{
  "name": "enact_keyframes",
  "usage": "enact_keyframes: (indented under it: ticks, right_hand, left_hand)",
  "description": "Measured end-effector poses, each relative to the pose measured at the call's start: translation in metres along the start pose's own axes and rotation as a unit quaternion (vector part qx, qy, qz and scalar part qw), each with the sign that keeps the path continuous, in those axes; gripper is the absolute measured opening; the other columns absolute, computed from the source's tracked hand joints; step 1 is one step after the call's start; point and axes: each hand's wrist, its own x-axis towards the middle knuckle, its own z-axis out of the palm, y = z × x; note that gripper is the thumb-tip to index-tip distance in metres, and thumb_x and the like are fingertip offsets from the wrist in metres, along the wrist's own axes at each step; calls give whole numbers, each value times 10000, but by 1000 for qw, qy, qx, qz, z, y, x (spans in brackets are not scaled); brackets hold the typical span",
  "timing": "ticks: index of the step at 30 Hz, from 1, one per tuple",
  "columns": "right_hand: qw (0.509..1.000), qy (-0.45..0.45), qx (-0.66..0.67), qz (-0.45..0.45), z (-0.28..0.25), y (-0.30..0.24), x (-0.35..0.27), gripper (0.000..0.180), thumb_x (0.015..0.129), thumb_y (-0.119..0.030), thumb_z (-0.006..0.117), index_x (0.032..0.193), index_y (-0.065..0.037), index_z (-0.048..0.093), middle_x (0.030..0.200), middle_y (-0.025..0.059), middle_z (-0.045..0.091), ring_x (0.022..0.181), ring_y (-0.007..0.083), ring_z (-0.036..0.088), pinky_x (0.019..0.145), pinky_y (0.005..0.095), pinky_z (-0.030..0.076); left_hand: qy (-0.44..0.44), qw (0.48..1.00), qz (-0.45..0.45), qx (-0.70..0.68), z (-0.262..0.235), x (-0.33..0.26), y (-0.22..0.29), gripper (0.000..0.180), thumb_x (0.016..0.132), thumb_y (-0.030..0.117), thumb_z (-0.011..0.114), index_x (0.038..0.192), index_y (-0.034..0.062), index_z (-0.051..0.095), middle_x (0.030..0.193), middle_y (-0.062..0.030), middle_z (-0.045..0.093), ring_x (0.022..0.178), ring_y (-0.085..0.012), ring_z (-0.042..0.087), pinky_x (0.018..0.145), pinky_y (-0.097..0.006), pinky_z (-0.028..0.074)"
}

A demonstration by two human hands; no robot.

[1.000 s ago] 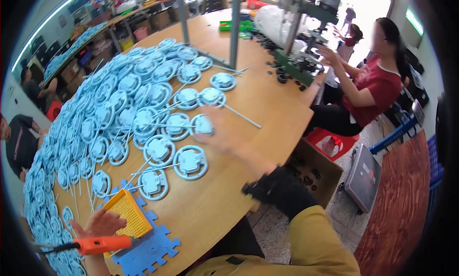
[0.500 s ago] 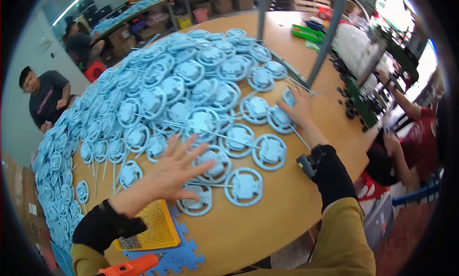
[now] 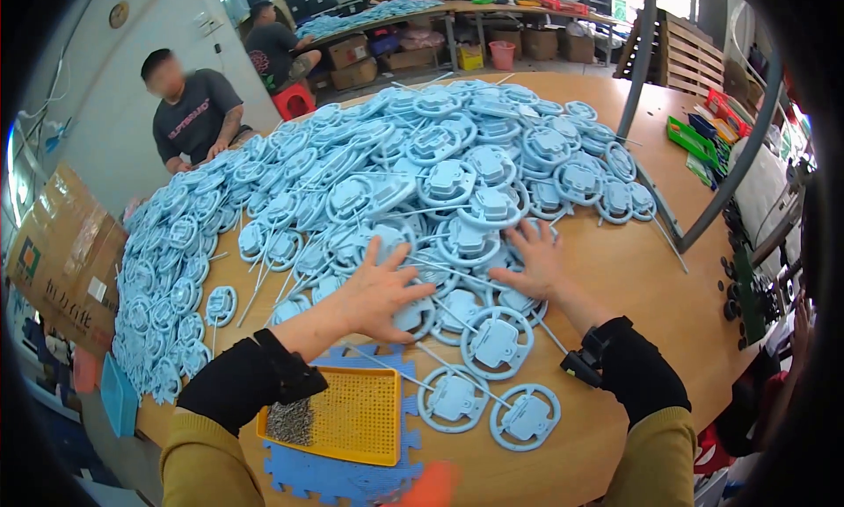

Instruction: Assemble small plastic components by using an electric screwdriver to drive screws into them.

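Note:
A big heap of light blue round plastic wheel-shaped parts (image 3: 413, 173) with thin white rods covers a round wooden table (image 3: 651, 270). My left hand (image 3: 382, 292) lies flat with fingers spread on parts at the heap's near edge. My right hand (image 3: 532, 261) rests, fingers spread, on other blue parts a little to the right. Neither hand grips anything. Three separate blue wheels (image 3: 497, 340) lie on the table just below my hands. Both forearms wear black sleeves over yellow cuffs.
A yellow perforated tray (image 3: 352, 415) with small grey screws sits on a blue foam mat (image 3: 338, 472) near my left forearm. An orange tool (image 3: 431, 488) is blurred at the lower edge. Two metal poles (image 3: 642, 50) rise at right. Two people sit beyond the table; a cardboard box (image 3: 61, 252) stands left.
My view has swung left. The orange tool has left my left hand. Both hands have reached forward and now lie flat on the blue parts at the heap's near edge.

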Motion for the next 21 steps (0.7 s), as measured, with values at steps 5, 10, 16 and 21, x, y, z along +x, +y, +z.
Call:
enact_keyframes:
  ticks: [5,10,16,21]
  right_hand:
    - [997,-36,45,-58,14,-61,8,894,650,-717,607,1342,-167,480,1423,155,362,1340,449,191,1058,636,70]
    - [963,-5,229,-140,9,-44,3,554,729,-421,721,1142,-64,629,1276,194,515,1198,346,448,999,399,372]
    - [981,-33,191,-9,-68,-50,-83,504,755,-385,709,1088,-15,632,1144,190,598,1036,324,560,930,418,412]
    - [985,-115,25,-127,-87,-66,-182,708,697,-494,723,1261,-115,523,1333,182,442,1242,366,387,1024,517,281]
  left_hand:
    - [-17,992,-126,-7,7,-82,-37,741,612,517,720,1246,183,533,1178,-116,526,1273,-389,339,1010,-654,208]
    - [37,988,-150,7,14,-141,-64,598,655,498,720,1112,129,605,1105,-143,552,1189,-367,445,957,-529,356]
    - [193,976,-103,-9,-17,-38,-107,341,733,395,691,846,78,638,844,-108,563,844,-310,556,708,-410,456]
    - [313,934,-164,-50,-19,105,-150,599,723,456,702,1176,91,558,1129,-170,543,1065,-327,529,856,-392,460]
